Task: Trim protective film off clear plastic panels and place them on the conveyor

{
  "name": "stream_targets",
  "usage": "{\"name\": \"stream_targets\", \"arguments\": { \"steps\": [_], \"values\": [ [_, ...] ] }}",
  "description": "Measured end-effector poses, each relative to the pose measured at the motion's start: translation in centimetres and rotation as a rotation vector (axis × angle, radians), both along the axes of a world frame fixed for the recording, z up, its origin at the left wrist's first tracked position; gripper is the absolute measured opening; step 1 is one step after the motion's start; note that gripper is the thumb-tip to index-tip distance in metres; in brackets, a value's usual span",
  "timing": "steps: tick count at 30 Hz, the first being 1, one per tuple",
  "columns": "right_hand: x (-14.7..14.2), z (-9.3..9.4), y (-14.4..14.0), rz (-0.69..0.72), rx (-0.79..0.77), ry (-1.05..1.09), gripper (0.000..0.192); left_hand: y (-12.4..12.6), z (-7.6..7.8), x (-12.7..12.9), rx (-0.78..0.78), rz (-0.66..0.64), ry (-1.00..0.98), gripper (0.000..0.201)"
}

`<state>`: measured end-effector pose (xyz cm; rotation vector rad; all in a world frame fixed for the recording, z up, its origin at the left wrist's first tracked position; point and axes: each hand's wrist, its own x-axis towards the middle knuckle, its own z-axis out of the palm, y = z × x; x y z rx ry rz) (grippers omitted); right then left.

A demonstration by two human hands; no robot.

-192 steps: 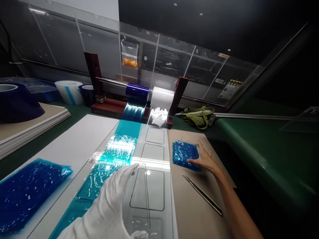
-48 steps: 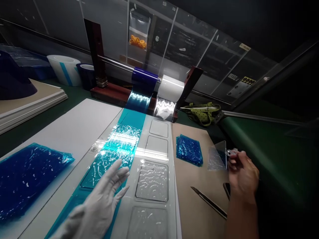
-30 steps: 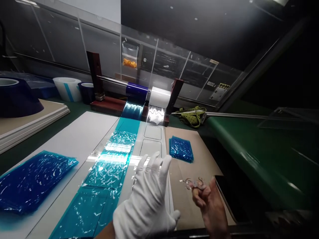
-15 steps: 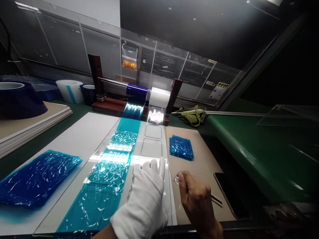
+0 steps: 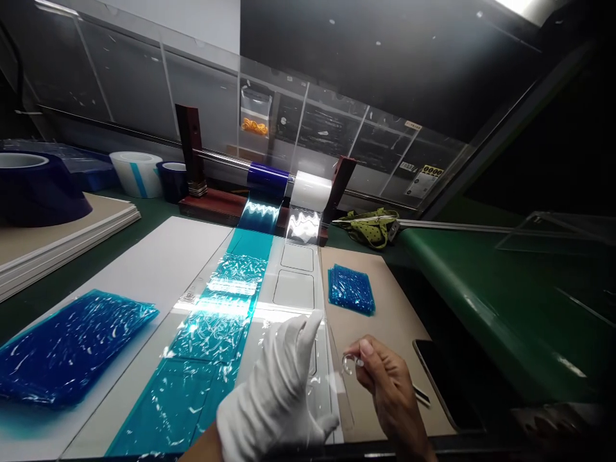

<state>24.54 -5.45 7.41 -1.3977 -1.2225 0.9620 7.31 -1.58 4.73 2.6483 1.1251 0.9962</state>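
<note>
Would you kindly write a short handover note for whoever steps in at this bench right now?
Left hand, white-gloved: fingers spread over the clear film strip on the template sheet.
Right hand, bare: pinches a small scrap of clear film.
Blue film strip lies beside the clear one, both fed from the rolls.
Done: both strips laid.
Left: the near clear end looks unsettled, probably needs smoothing.

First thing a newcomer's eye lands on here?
Probably the bright teal film strip running down the white board from the dark blue roll on the rod at the back. Next, the white-gloved left hand spread over the clear film beside it, with the bare right hand pinching a small clear piece. A blue film stack lies far left.
</note>
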Motion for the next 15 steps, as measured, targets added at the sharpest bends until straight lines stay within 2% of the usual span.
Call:
{"name": "stream_targets", "arguments": {
  "steps": [3,5,6,9,11,13,15],
  "values": [
    [0.0,0.1,0.4,0.063,-0.076,0.241,0.045,0.4,-2.5,1.2,0.081,-0.022,-0.230,0.118],
    [0.2,0.4,0.6,0.049,-0.083,0.251,0.045,0.5,-3.1,2.1,0.118,-0.034,-0.309,0.121],
    [0.3,0.5,0.6,0.024,-0.073,0.202,0.045,0.5,-2.8,2.4,0.118,-0.026,-0.294,0.121],
    [0.5,0.8,0.6,-0.106,0.048,-0.193,0.040,0.1,-0.2,2.4,0.025,0.078,-0.049,0.113],
    [0.0,0.6,0.6,-0.191,0.211,-0.581,0.037,-0.3,2.0,2.1,-0.070,0.177,0.205,0.101],
    [-0.9,0.0,0.7,-0.241,0.373,-0.906,0.036,-0.6,3.4,1.9,-0.086,0.239,0.403,0.091],
    [-1.7,-0.6,0.7,-0.266,0.458,-1.059,0.037,-0.7,3.8,1.7,-0.097,0.237,0.385,0.087]
  ]
}}
